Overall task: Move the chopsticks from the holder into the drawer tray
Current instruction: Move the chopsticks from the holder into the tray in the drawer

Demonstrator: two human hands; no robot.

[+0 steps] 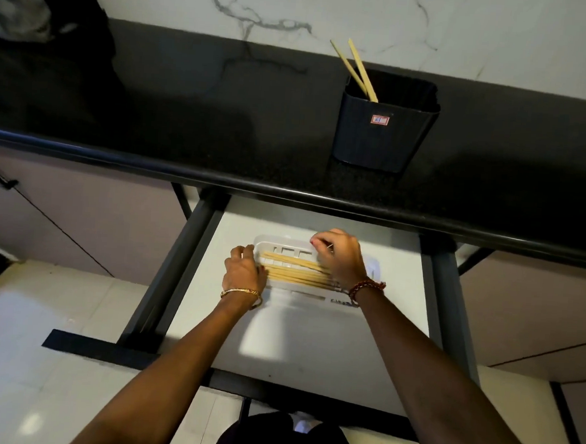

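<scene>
A dark square holder (383,131) stands on the black counter with two pale chopsticks (357,69) leaning out of it. Below, the open drawer holds a white slotted tray (283,247) with several chopsticks (295,273) lying side by side across it. My left hand (244,270) rests at the tray's left end, fingers curled against the chopstick tips. My right hand (339,259) hovers over the tray's right part, fingers curled, and seems to pinch the end of a chopstick; its palm hides that end of the bundle.
The black counter edge (286,190) overhangs the back of the drawer. Dark drawer rails (179,266) run along both sides. A dark bundle (38,51) sits at the counter's far left. White drawer floor (294,352) lies in front of the tray.
</scene>
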